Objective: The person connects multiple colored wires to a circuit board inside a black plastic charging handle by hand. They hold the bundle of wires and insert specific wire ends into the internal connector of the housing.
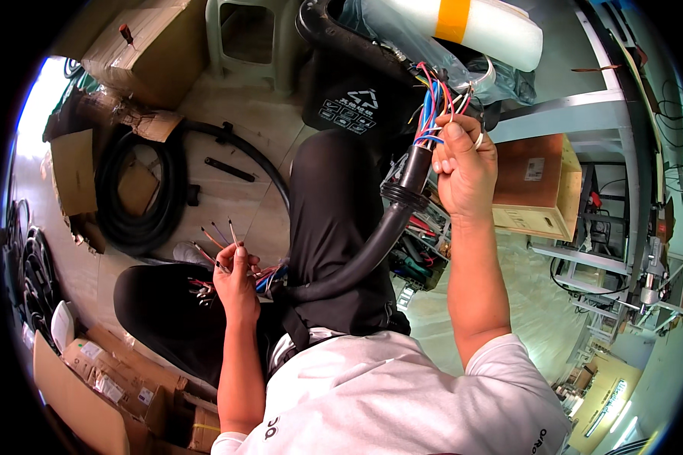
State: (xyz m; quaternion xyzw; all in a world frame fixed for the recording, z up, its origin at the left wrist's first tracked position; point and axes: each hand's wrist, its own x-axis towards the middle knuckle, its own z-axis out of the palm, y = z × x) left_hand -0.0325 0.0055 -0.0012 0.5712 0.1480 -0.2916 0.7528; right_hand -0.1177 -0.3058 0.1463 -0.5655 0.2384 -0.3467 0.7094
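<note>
Black tube (376,246) between your hands, axis 7-to-1 o'clock | your right hand (464,163) pinches coloured wires (435,98), upper mouth just beside at its 9, nearer | your left hand (235,282), 8 o'clock, pinches leads (233,230)

I can see a pale shirt (402,394) with short sleeves (506,355), some small dark letters (272,429) on it, and black pants (330,220).

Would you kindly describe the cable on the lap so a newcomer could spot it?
Start at the person's right thigh. A thick black cable crosses it, curving up toward the right hand. Coloured wires fan from its upper end, and it makes one curve, unlike the coiled hose.
</note>
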